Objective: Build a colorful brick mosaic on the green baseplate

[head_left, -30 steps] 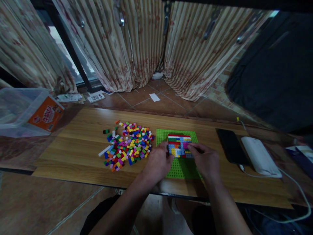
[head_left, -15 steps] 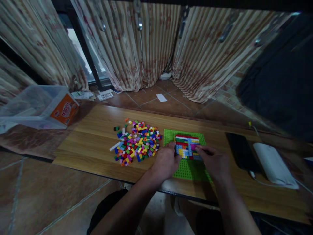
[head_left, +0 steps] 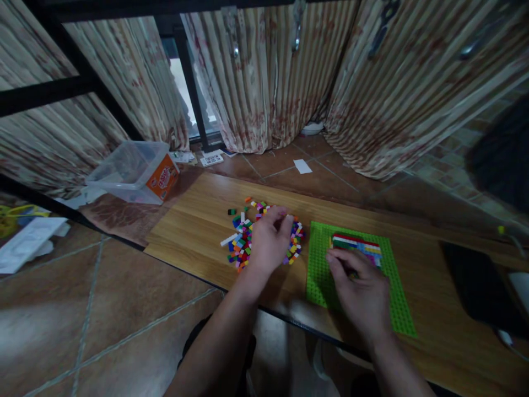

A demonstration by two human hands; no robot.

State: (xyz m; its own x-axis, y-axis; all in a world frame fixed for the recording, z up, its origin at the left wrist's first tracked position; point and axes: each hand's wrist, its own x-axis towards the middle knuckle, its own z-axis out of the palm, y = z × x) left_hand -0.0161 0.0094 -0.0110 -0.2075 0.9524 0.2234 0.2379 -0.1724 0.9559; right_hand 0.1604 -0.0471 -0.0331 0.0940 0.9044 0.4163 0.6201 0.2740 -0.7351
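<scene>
My left hand [head_left: 270, 240] hovers over a pile of small coloured toy bricks [head_left: 296, 245], with thumb and fingers apart and no brick visible between them. Over the green baseplate [head_left: 319, 270], my right hand [head_left: 361, 289] has its thumb and forefinger pressed together. Whatever may be in that pinch is too small to make out. A flat, multicoloured block of joined bricks [head_left: 356, 241] sits on the far part of the baseplate, its near side hidden behind my right hand.
The wooden table [head_left: 182, 220] carries a dark phone-like slab [head_left: 475, 281] and a white device [head_left: 519, 284] with a cable at right. A clear plastic box [head_left: 124, 173] with an orange label stands left. Striped curtains [head_left: 264, 82] hang behind; a white card [head_left: 302, 166] lies on the floor.
My left hand has left the joined bricks and moved left over the loose pile, its fingers opening. My right hand has shifted toward the bricks' left side. The view has turned left.
</scene>
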